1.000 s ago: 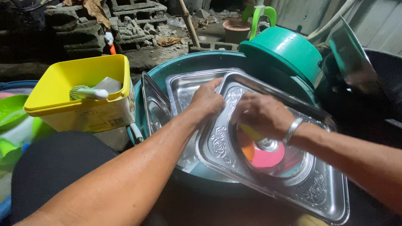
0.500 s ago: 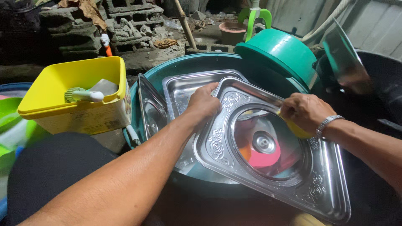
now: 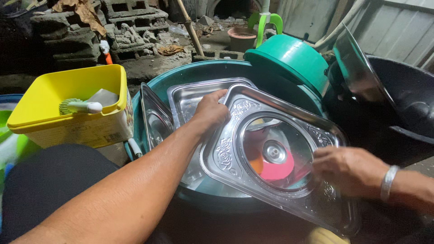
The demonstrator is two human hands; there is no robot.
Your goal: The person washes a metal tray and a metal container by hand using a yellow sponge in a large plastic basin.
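Observation:
My left hand (image 3: 210, 110) grips the upper left rim of a large embossed steel tray (image 3: 224, 153), which lies tilted over a teal basin (image 3: 203, 71). The tray's round middle mirrors pink and orange colours. My right hand (image 3: 350, 171), with a metal bangle on the wrist, presses with curled fingers on the tray's lower right part. The yellow sponge it held a moment ago is hidden under the hand now.
Two more steel trays (image 3: 190, 97) (image 3: 153, 118) stand in the basin behind the big one. A yellow tub (image 3: 68, 119) with a scrubbing brush (image 3: 81, 107) is at the left. At the right are an upturned green basin (image 3: 291, 58), a leaning steel tray (image 3: 357, 68) and a black tub (image 3: 407, 99).
My right hand has swept with the sponge from the tray's middle up to its far rim and then down to its lower right part. My left hand has kept its grip.

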